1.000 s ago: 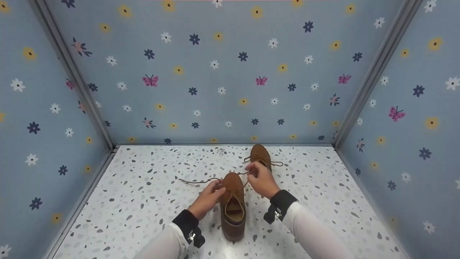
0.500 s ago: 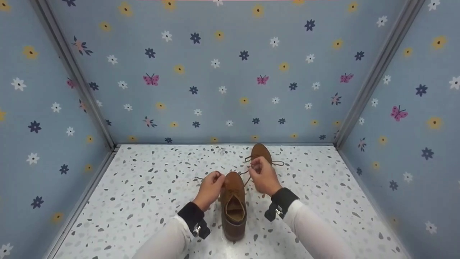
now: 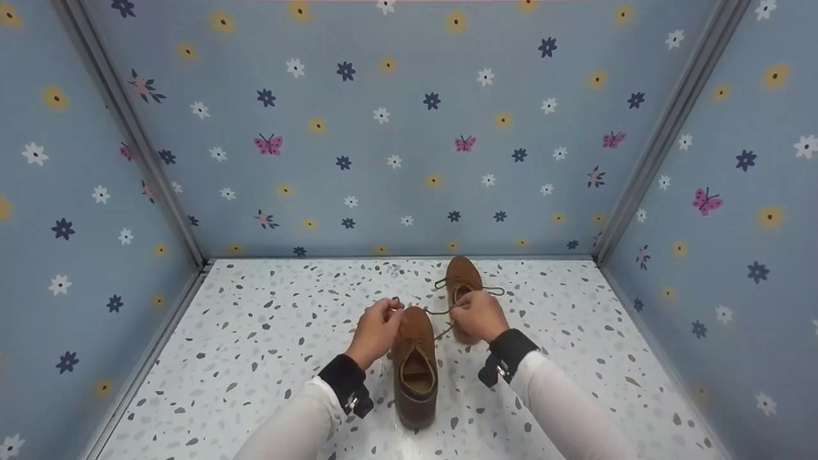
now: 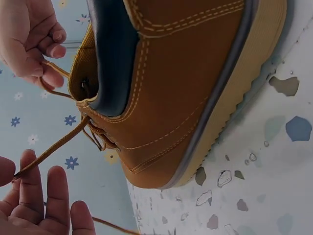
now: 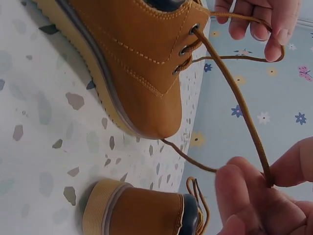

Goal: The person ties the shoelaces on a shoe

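Note:
A brown lace-up shoe stands upright on the speckled surface, its toe pointing away from me. My left hand is beside the left of its toe and pinches one shoelace, drawn taut from an eyelet. At the shoe's right, my right hand pinches the other lace between thumb and fingers. In the right wrist view the left hand appears at the top with its lace bent in a loop. A thin lace end runs from the right hand toward the toe.
A second brown shoe, its lace loops spread to both sides, stands behind the right hand near the back wall. Blue flowered panels close in the back and both sides. White speckled surface lies around the shoes.
My left hand has gone from beside the toe, lace trailing left, to pinching that lace and has risen slightly. My right hand has shifted a little right, keeping its lace.

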`<state>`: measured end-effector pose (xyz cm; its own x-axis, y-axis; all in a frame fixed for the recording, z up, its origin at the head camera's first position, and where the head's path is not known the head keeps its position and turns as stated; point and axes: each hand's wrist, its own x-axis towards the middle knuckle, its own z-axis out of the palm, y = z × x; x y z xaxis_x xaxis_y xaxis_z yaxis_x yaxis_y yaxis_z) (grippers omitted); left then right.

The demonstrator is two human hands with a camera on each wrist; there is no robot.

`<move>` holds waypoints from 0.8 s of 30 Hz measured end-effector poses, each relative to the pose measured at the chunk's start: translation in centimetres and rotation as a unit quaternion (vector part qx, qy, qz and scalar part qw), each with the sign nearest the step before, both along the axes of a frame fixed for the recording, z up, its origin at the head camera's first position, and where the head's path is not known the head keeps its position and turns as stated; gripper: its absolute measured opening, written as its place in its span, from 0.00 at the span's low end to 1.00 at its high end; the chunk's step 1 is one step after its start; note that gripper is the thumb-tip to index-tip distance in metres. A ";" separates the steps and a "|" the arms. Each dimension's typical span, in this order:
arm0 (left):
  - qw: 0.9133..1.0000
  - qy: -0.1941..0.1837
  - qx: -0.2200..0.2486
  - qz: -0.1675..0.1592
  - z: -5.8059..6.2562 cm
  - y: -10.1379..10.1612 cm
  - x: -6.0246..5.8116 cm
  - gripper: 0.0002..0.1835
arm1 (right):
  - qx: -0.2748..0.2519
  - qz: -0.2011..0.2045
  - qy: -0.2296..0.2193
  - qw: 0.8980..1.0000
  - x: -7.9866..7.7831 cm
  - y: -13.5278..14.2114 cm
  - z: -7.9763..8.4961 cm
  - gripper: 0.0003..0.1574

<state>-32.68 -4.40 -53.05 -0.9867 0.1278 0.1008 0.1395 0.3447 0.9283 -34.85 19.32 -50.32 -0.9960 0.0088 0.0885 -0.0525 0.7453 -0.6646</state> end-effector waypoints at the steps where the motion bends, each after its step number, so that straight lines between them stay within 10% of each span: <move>1: 1.000 0.006 -0.008 -0.004 0.1 0.1 0.0 0.13 | 0.003 0.001 -0.001 1.000 0.0 0.1 0.0 0.07; 19: 0.989 0.080 -0.053 -0.113 0.7 1.6 0.1 0.13 | -0.068 -0.014 0.018 0.997 -0.1 0.7 0.2 0.12; 24: 0.989 0.088 -0.063 -0.101 0.5 1.5 0.2 0.12 | -0.091 -0.004 0.012 0.996 0.2 0.8 0.2 0.10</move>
<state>-32.46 -2.89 -52.58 -0.9085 0.3423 0.2396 0.3725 0.4042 0.8354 -34.67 20.16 -50.10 -0.9934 0.0344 0.1092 -0.0653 0.6135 -0.7870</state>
